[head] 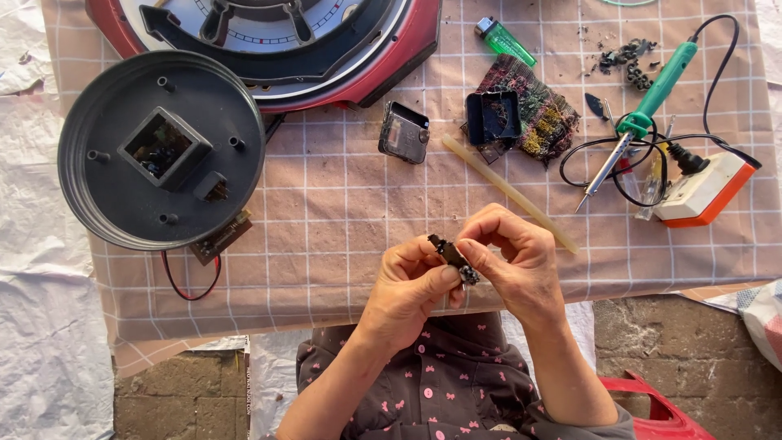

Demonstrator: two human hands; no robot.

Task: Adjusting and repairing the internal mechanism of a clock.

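Note:
Both my hands meet just above the near edge of the checked cloth [326,244]. My left hand [407,285] and my right hand [509,261] pinch the same small black part [453,257], a narrow piece with a tiny dark cluster at its lower end. The left thumb presses it from below, the right fingertips grip it from the right. Its details are too small to make out.
A round dark clock back [159,151] with a square recess lies at left, a red-rimmed clock face [269,41] behind it. A small black movement box [405,132], an open black casing [493,116], a glue stick [509,193], a green soldering iron [643,122], a lighter [505,39] and a power socket [705,189] lie around.

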